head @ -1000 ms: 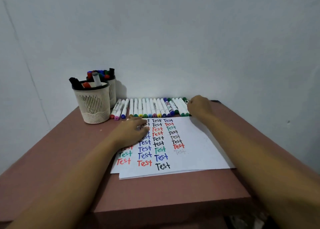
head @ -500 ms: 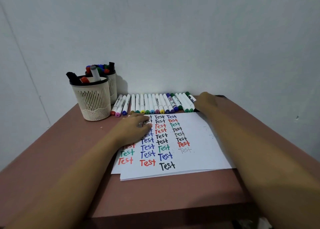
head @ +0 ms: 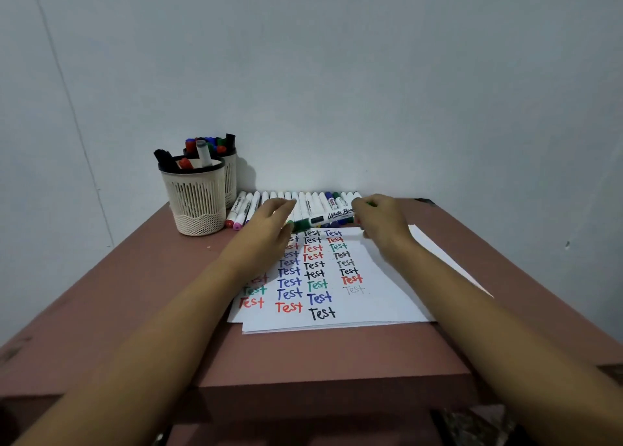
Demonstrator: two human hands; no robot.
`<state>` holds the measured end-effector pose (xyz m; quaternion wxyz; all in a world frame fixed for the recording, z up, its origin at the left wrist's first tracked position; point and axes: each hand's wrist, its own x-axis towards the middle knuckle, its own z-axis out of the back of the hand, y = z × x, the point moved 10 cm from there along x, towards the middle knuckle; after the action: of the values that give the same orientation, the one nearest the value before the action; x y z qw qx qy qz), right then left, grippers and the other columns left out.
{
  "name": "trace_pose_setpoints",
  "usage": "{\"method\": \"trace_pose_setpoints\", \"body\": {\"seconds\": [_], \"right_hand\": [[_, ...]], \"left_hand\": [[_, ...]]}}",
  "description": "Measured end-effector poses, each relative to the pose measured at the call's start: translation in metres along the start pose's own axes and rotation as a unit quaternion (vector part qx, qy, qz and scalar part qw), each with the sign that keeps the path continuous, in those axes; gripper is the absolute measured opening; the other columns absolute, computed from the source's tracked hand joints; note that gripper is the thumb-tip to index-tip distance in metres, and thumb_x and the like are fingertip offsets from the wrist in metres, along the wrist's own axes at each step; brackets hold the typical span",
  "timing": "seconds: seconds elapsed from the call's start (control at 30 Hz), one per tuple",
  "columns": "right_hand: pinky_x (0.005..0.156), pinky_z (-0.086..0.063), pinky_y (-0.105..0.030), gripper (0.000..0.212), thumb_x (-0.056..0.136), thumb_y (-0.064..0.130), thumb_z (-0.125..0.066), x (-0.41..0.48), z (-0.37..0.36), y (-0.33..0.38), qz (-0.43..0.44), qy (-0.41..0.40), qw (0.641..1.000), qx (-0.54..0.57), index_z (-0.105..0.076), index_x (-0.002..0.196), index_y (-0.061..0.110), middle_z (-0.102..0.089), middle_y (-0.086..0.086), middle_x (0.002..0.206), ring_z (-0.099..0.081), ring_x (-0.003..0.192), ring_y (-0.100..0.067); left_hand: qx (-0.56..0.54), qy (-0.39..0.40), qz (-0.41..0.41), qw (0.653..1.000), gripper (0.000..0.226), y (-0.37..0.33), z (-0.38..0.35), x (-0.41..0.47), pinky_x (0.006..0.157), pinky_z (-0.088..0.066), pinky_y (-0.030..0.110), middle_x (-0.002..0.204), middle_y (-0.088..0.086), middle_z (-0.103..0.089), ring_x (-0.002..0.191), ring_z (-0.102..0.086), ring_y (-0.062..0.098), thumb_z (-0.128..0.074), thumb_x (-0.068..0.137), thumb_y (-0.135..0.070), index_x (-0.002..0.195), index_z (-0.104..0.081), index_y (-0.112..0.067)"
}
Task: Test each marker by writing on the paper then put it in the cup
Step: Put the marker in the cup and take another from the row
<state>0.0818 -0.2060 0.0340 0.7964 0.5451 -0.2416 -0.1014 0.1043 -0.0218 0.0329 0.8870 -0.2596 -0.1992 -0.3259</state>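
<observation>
Around the gripped marker (head: 323,219)
Row of markers (head: 305,204) just behind; paper (head: 387,297) below and before; cups (head: 195,206) well left.

White green-capped marker (head: 323,219), capped, lies level just above the paper's far edge, tail end pinched by right hand (head: 381,221). Row of markers (head: 305,202) capped, side by side behind it. Paper (head: 381,299), a flat white stack, bears coloured "Test" columns. Cream slotted cup (head: 194,206) upright left of the row, holds markers.
</observation>
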Motion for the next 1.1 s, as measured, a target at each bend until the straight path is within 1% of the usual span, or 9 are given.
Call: {"method": "trace_pose_setpoints", "body": {"seconds": [0.1,0.2,0.33,0.47,0.63,0.83,0.97,1.03,1.1], "right_hand": [[0.059,-0.029,-0.032,0.016,0.089,0.014,-0.051,-0.023,-0.01,0.005,-0.007,0.025,0.998,0.062,-0.052,0.073,0.009,-0.042,-0.011,0.068,-0.034,0.063,-0.02],[0.054,-0.031,-0.029,0.019,0.091,0.014,-0.053,-0.033,-0.016,0.002,-0.017,0.021,0.991,0.129,-0.053,0.074,0.006,-0.043,-0.005,0.063,-0.035,0.058,-0.015],[0.056,-0.037,-0.026,0.026,0.09,0.027,-0.063,-0.038,-0.03,-0.008,-0.046,0.044,0.975,0.211,-0.053,0.073,0.01,-0.049,0.001,0.062,-0.043,0.056,-0.012],[0.052,-0.038,-0.024,0.025,0.089,0.028,-0.065,-0.037,-0.04,-0.006,-0.037,0.068,0.974,0.211,-0.058,0.071,0.012,-0.054,0.001,0.062,-0.047,0.056,-0.011],[0.053,-0.037,-0.023,0.03,0.094,0.027,-0.058,-0.033,-0.037,-0.003,-0.026,0.063,0.975,0.211,-0.055,0.068,0.012,-0.05,0.002,0.058,-0.041,0.052,-0.01],[0.054,-0.035,-0.023,0.03,0.096,0.028,-0.055,-0.034,-0.039,-0.001,-0.01,0.078,0.974,0.211,-0.054,0.072,0.011,-0.046,0.001,0.06,-0.039,0.053,-0.009],[0.055,-0.033,-0.023,0.029,0.097,0.026,-0.053,-0.035,-0.041,0.002,-0.005,0.093,0.968,0.231,-0.054,0.071,0.012,-0.043,0.001,0.06,-0.036,0.054,-0.009],[0.054,-0.032,-0.023,0.028,0.097,0.025,-0.053,-0.036,-0.041,0.004,0.0,0.099,0.966,0.24,-0.054,0.072,0.013,-0.042,0.001,0.06,-0.035,0.054,-0.009],[0.054,-0.032,-0.022,0.027,0.097,0.025,-0.052,-0.035,-0.04,0.005,0.006,0.101,0.964,0.246,-0.054,0.073,0.012,-0.042,0.001,0.061,-0.035,0.054,-0.009]], "left_hand": [[0.006,0.051,-0.011,0.999,0.051,-0.009,-0.008,-0.004,0.1,-0.03,0.022,0.14,0.008,-0.039,0.125,-0.042,0.02,-0.043,0.098,-0.03,0.144,-0.031,-0.01],[0.017,0.081,-0.012,0.996,0.039,-0.015,-0.014,-0.008,0.084,-0.04,0.028,0.119,0.009,-0.054,0.1,-0.051,0.019,-0.04,0.099,-0.03,0.132,-0.043,-0.01],[0.014,0.064,-0.017,0.998,0.025,-0.021,-0.009,-0.009,0.066,-0.032,0.029,0.093,0.004,-0.053,0.08,-0.046,0.018,-0.041,0.099,-0.025,0.113,-0.048,-0.006],[-0.006,0.048,-0.037,0.998,0.017,-0.028,-0.008,-0.01,0.052,-0.025,0.027,0.07,-0.009,-0.042,0.06,-0.04,0.011,-0.044,0.098,-0.02,0.107,-0.044,-0.005],[-0.004,0.037,-0.014,0.999,0.025,-0.022,-0.01,-0.007,0.057,-0.033,0.031,0.067,-0.01,-0.047,0.064,-0.048,0.017,-0.043,0.096,-0.036,0.102,-0.048,-0.012],[-0.055,0.029,-0.002,0.998,0.031,-0.02,-0.008,-0.006,0.052,-0.027,0.03,0.058,-0.005,-0.044,0.054,-0.04,0.012,-0.045,0.095,-0.039,0.068,-0.039,-0.025],[-0.114,0.019,0.002,0.993,0.03,-0.021,-0.006,-0.007,0.053,-0.026,0.03,0.056,-0.005,-0.038,0.053,-0.034,0.011,-0.051,0.094,-0.035,0.07,-0.045,-0.018],[-0.141,0.012,-0.001,0.99,0.027,-0.021,-0.005,-0.007,0.053,-0.026,0.029,0.056,-0.006,-0.038,0.052,-0.033,0.01,-0.053,0.093,-0.035,0.071,-0.047,-0.021],[-0.157,0.012,0.003,0.987,0.017,-0.017,-0.006,-0.007,0.053,-0.03,0.028,0.059,-0.001,-0.048,0.052,-0.037,0.01,-0.053,0.092,-0.042,0.081,-0.056,-0.029]]}}
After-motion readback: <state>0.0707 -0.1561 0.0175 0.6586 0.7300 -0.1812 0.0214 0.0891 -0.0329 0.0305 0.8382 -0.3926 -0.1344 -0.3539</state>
